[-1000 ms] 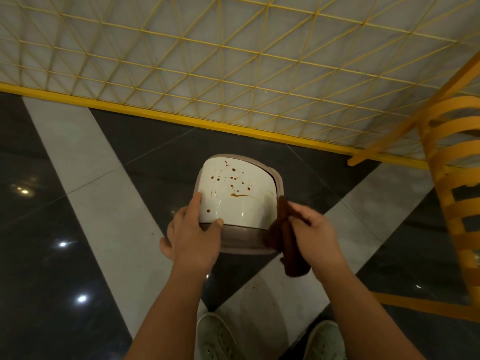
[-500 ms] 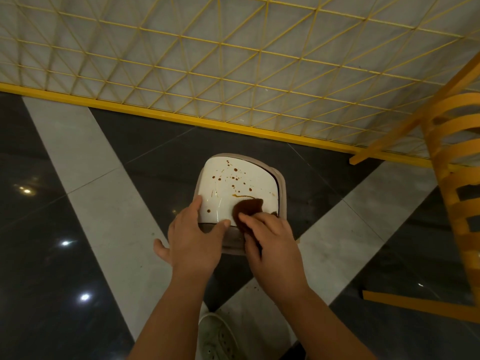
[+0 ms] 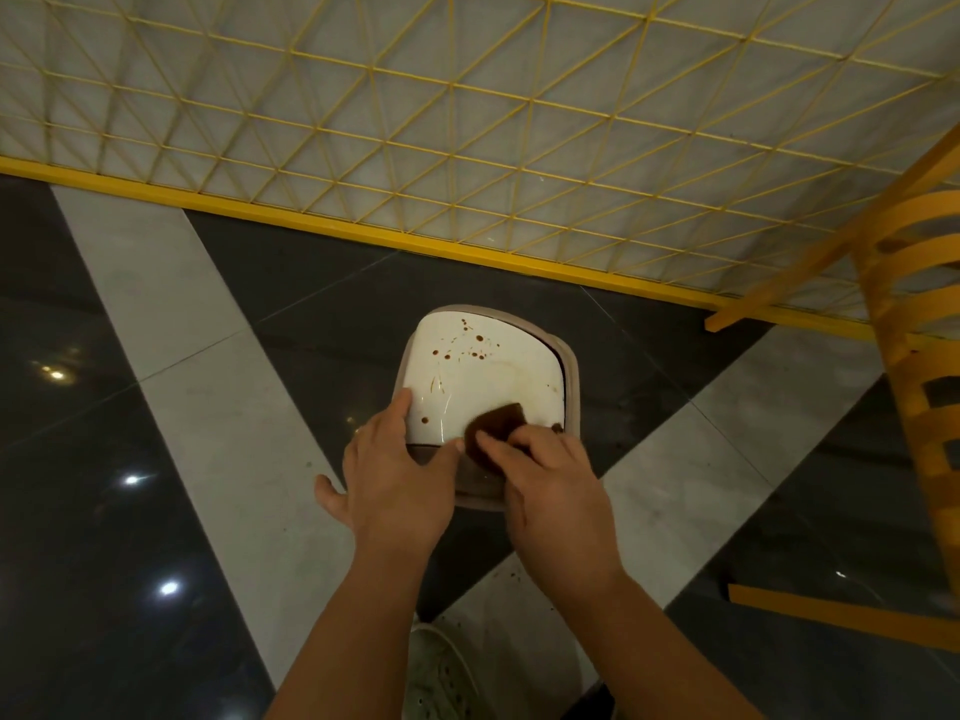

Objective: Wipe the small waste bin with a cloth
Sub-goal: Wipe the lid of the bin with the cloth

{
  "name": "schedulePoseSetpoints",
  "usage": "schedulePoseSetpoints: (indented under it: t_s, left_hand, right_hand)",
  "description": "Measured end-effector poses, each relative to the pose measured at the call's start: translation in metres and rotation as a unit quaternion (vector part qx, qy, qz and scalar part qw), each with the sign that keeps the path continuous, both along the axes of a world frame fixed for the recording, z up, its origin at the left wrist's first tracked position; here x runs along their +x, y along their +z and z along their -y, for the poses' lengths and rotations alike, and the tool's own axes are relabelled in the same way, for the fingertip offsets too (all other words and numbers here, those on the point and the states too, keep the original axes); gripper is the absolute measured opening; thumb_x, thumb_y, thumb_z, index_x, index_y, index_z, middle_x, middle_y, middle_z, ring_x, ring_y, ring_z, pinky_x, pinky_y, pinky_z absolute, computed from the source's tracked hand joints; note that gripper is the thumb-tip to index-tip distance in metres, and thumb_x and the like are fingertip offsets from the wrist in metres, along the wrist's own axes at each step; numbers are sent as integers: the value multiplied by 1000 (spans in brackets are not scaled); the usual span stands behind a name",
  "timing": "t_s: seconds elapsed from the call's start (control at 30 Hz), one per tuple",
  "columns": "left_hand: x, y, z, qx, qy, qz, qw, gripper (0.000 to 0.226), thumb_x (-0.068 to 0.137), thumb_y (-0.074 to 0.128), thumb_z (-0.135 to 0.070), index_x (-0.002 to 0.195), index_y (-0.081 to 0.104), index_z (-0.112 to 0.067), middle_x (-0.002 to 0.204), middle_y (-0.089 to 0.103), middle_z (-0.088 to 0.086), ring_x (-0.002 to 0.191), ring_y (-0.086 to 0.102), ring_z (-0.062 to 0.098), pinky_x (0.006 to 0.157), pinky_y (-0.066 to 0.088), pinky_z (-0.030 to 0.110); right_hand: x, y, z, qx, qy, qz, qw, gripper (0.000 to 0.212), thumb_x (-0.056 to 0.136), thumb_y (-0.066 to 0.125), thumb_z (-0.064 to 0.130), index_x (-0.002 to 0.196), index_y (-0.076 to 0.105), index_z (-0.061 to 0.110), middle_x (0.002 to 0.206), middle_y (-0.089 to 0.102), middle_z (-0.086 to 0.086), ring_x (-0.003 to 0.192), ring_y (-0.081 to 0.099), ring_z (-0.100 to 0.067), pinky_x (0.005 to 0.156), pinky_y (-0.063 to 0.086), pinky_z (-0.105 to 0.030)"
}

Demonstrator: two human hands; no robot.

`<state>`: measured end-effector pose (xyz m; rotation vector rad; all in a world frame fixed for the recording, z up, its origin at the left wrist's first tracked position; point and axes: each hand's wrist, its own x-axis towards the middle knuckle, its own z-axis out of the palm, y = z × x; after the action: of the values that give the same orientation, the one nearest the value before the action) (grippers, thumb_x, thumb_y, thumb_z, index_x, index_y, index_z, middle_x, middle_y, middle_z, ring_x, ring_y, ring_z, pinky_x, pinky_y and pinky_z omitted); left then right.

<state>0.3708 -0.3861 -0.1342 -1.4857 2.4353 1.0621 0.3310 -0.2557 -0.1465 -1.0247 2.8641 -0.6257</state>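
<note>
The small waste bin point(image 3: 483, 371) stands on the floor, white on top with a beige rim, and brown spots speckle its far half. My left hand point(image 3: 397, 478) grips its near left corner, thumb across the front edge. My right hand point(image 3: 550, 485) presses a dark brown cloth point(image 3: 496, 426) flat on the near part of the white top. A faint smeared streak runs across the middle of the lid, to the right of the spots.
A yellow wire-grid fence point(image 3: 467, 148) with a yellow base rail runs behind the bin. A yellow slatted chair point(image 3: 919, 356) stands at the right, one leg bar low on the floor point(image 3: 841, 615). A white shoe point(image 3: 441, 672) shows below my arms. The floor is glossy black and grey tile.
My right hand brought the cloth from the bin's right side onto the white top and rubbed it there. Some brown marks in the middle are gone, leaving a smear. My left hand kept its hold.
</note>
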Motion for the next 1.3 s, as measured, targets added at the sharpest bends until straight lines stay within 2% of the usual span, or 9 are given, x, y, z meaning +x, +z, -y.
schedulePoseSetpoints:
  t_s: [0.17,0.33,0.5,0.67,0.77,0.87,1.03,1.2,1.3]
  left_hand:
    - [0,0,-1,2,-4,3,1000,70,87,63,-44,147,27,-41,151,37,-6,143,28,20,117,1,56]
    - [0,-1,1,3,-10,4,1000,72,86,64,-48,147,28,-41,152,36,-6,143,27,21,117,2,57]
    - [-1,-2,0,5,-3,4,1000,70,86,64,-46,146,28,-41,151,36,-5,143,28,22,118,3,56]
    - [-1,-2,-1,-3,-2,4,1000,69,88,63,-43,147,28,-41,151,37,-5,143,28,21,118,2,56]
    - [-1,-2,0,-1,-9,5,1000,71,86,63,-47,147,28,-41,152,36,-5,143,28,21,117,2,56]
    - [-2,-2,1,4,-10,5,1000,71,86,64,-48,147,28,-41,152,35,-5,144,27,22,117,2,57]
    - [-2,-2,0,-1,4,-6,1000,70,85,66,-44,146,32,-39,150,39,-4,142,31,22,118,4,57]
    - [-3,-1,0,-3,1,0,1000,70,87,64,-43,147,29,-39,151,38,-3,143,29,23,118,4,56]
    - [-3,0,2,17,-5,0,1000,71,87,64,-44,148,28,-40,154,34,-3,145,24,24,117,3,56]
  right_hand:
    - [-28,4,19,6,-3,-26,1000,48,76,73,9,121,64,24,112,64,-5,101,59,-26,78,57,-40]
    - [-43,-3,-3,59,-65,29,996,50,91,56,16,137,48,30,128,55,-2,114,48,-22,91,51,-35]
    - [-6,-5,-23,40,-8,10,999,56,65,82,6,117,67,21,106,67,-3,92,63,-22,71,57,-31]
    - [-22,-4,7,16,62,-53,997,53,67,79,9,117,66,21,109,66,-5,94,61,-26,74,58,-38]
    - [-40,-1,12,19,-9,-32,999,48,77,72,11,123,64,23,111,64,-5,98,59,-26,75,57,-38]
    - [-40,-4,-2,57,-47,7,997,48,87,63,14,132,55,27,122,60,-3,110,54,-24,88,53,-37]
    - [-4,-9,-23,38,-15,3,999,52,67,80,7,115,68,24,106,67,-1,92,62,-20,72,56,-30]
    - [-17,-6,-4,-11,50,-55,997,42,73,62,12,114,69,21,106,67,-5,93,62,-25,74,56,-36]
    - [-37,-7,-4,16,-35,-9,999,44,81,63,12,123,63,26,111,65,-4,99,59,-25,79,57,-38]
